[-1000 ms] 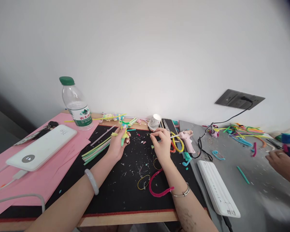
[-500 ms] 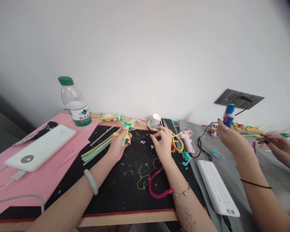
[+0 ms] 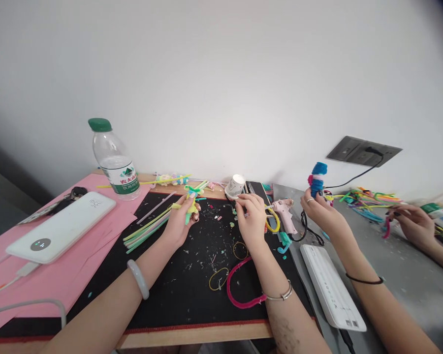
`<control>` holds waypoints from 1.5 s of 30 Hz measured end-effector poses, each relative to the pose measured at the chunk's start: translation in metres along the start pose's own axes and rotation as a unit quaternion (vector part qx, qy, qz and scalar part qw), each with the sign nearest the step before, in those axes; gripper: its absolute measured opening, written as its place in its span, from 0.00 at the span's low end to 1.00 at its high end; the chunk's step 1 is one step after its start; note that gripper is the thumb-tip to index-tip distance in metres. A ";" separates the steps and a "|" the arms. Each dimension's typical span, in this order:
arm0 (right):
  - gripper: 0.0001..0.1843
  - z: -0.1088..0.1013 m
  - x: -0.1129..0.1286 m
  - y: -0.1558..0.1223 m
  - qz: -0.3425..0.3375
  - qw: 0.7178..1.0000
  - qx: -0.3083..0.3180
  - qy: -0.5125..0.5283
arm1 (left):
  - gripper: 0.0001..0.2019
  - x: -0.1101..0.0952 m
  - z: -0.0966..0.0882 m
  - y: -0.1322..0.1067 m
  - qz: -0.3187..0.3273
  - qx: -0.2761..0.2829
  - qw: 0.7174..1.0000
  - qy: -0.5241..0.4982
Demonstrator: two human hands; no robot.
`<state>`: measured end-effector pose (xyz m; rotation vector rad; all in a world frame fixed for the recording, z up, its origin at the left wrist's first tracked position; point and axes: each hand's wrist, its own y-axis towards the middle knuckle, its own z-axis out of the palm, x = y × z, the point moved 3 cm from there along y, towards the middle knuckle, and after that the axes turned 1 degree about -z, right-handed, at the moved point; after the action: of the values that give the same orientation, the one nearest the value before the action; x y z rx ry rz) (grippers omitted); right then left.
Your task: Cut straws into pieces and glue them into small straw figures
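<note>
My left hand is closed around a small yellow and green pipe-cleaner figure, whose green top shows above the thumb. Beneath that hand lies a bundle of pastel pipe cleaners on the black mat. My right hand hovers over the mat's right part, just left of the pink glue gun. Its thumb and fingers curl close together. Something small and pale shows by the fingers, too little to name. A magenta pipe cleaner curves on the mat beside my right wrist.
A water bottle and a white power bank stand on pink sheets at left. A paper cup is at the back. At right, a co-worker's hand holds a blue fuzzy figure, near another power bank.
My right hand has shifted slightly right, its thumb and fingers nearer together. My left hand stays put. The co-worker's hand with the blue figure has moved left; their other hand now shows a pink strip.
</note>
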<state>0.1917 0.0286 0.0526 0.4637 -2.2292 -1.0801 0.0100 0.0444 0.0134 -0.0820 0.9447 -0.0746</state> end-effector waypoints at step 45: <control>0.14 0.023 0.017 -0.020 0.140 0.976 0.108 0.128 | 0.11 0.008 0.007 -0.004 -0.082 0.069 0.994 0.015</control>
<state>0.1650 0.0210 0.0322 0.3420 -2.1112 -0.5996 0.0199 0.0396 0.0117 -0.0301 0.9592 -0.2935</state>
